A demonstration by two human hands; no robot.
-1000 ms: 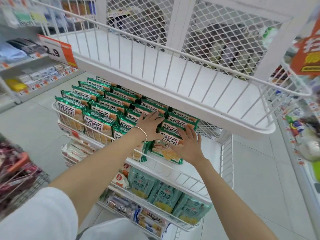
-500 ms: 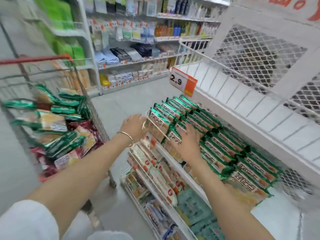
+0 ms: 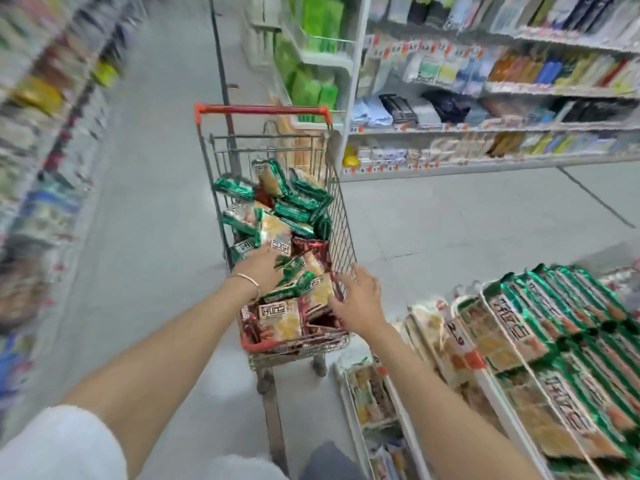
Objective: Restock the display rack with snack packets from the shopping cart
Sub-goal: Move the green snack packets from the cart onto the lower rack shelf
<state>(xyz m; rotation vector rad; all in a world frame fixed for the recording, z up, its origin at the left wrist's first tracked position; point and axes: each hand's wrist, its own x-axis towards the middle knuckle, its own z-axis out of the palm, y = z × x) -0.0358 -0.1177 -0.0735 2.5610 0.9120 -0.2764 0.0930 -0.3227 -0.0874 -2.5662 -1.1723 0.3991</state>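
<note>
Head view: display rack [image 3: 502, 407] at lower right carries rows of shelved packets [image 3: 554, 323]. At centre frame, the right hand [image 3: 362, 301] is spread and empty against the shopping cart [image 3: 343, 220] side wire. The left hand [image 3: 259, 271] lies on the heaped snack packets [image 3: 280, 317], grip not discernible. Recommended: gather matching green packets as one flat stack, both hands beneath, lifting clear of the wire.

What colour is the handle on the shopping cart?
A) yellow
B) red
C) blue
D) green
B: the handle across the far end of the shopping cart is red, above the snack packets piled inside.
</note>
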